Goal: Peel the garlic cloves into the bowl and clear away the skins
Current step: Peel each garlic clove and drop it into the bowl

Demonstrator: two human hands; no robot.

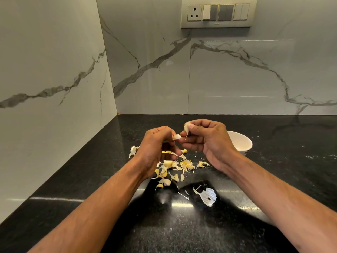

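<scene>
Garlic clove (177, 137), two hands, one bowl (242, 141)

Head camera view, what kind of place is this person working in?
Most likely a home kitchen corner. A polished black stone countertop meets marble-look wall tiles, with a socket and switch panel above. Garlic skins litter the counter beside a small white bowl.

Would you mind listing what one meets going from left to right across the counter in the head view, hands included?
Skin scrap → left hand pinching a garlic clove → right hand pinching a piece of garlic or skin → white bowl.
</scene>
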